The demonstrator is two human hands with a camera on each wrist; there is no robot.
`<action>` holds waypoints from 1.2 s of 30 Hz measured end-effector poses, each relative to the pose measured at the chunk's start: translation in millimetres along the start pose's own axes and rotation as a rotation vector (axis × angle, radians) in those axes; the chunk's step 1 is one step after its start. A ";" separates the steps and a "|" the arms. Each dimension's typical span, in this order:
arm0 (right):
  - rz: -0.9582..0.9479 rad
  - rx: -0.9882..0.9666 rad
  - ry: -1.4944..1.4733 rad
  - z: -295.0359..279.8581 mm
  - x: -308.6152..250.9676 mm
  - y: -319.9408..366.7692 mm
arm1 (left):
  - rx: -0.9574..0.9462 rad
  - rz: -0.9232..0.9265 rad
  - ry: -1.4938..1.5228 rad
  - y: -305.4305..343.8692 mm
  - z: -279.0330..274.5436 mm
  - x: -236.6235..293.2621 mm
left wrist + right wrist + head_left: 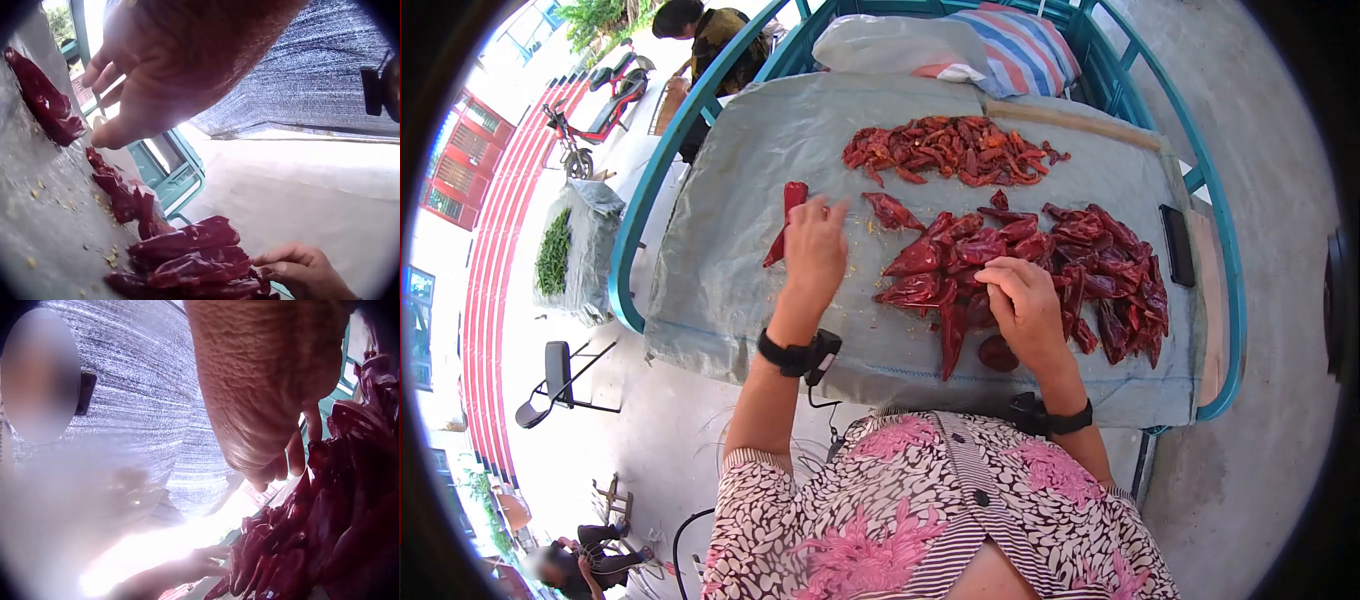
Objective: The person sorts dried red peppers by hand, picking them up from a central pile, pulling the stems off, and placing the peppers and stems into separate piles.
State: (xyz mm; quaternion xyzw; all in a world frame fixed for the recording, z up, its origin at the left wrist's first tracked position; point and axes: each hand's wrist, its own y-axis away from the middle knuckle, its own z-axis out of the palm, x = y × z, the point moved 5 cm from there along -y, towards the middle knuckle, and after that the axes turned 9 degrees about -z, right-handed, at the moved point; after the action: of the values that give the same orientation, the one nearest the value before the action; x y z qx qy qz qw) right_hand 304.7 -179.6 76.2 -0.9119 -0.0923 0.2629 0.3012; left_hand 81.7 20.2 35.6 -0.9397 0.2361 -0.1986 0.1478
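One pepper (794, 196) could skid if the left hand (815, 250), loose-fingered and empty, brushes it; I cannot tell whether the right hand (1030, 312) grips anything.

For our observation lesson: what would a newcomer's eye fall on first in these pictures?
Probably the glossy dark-red peppers, heaped on the grey sheet, with the right hand at their near side. Beyond them lies a band of smaller, brighter peppers. To the left, the left hand is close to a red pepper lying apart.

The peppers (915, 258) look glossy, the sheet (720, 310) like creased plastic.
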 end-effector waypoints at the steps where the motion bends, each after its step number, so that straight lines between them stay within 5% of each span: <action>1: -0.006 -0.007 0.000 0.9 -0.6 -1.2 | -0.001 0.068 0.012 -3.1 6.0 10.2; 6: -0.039 -0.027 0.009 5.4 -2.8 -6.2 | 0.005 0.275 0.090 -14.9 33.7 43.3; 15: -0.039 -0.022 0.025 7.3 0.9 -5.6 | -0.229 -0.022 0.008 -13.0 35.9 21.5; 29: -0.031 -0.027 0.071 14.2 1.4 -4.7 | 0.043 -0.277 0.081 -5.3 -15.3 -70.2; 36: -0.019 -0.024 0.068 14.5 1.3 -3.2 | 0.119 -0.418 -0.029 10.3 -54.0 -70.4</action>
State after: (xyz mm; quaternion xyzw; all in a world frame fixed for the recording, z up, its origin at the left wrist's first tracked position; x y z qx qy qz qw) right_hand 298.0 -169.3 67.7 -0.9231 -0.0937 0.2276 0.2956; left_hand -3.2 36.9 57.8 -0.9606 0.0219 -0.2250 0.1618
